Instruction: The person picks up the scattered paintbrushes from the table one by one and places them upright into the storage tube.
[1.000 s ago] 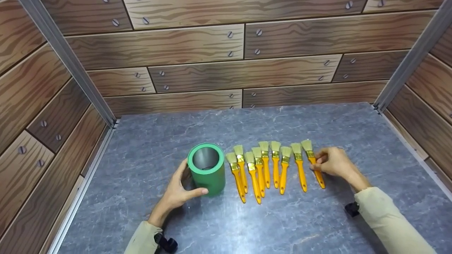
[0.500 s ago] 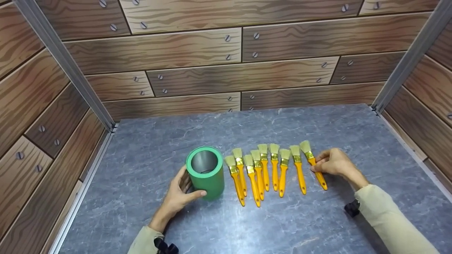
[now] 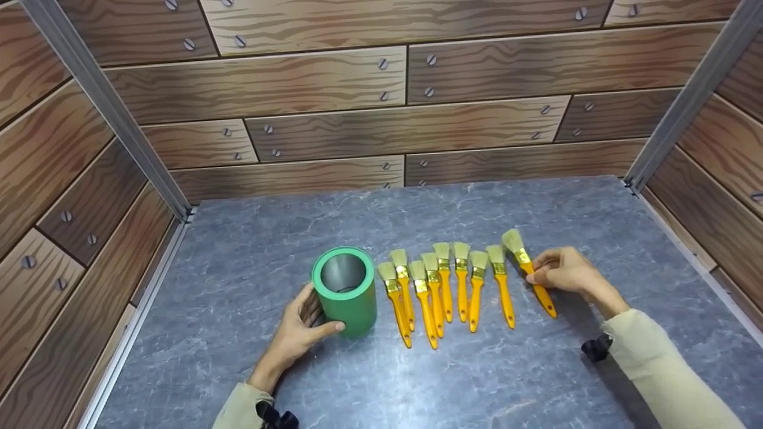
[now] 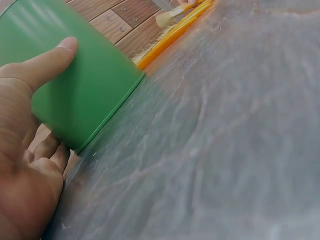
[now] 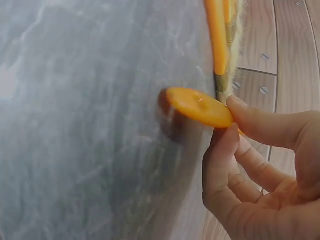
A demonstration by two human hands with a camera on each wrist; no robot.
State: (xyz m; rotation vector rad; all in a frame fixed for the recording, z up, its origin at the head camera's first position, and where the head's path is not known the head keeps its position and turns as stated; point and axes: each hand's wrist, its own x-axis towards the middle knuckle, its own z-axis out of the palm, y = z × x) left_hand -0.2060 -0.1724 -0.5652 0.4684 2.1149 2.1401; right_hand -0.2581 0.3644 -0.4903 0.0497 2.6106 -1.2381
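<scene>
Head view: pinching one brush [image 3: 524,260] between thumb and fingers of the right hand [image 3: 563,275], while curling the left hand [image 3: 298,329] round the green can [image 3: 349,311], upright just left of the brushes. Early in the work, by the look of it: eight other brushes [image 3: 446,292] left on the table [image 3: 280,238]. Hard to tell whether anything lies deep inside.
</scene>
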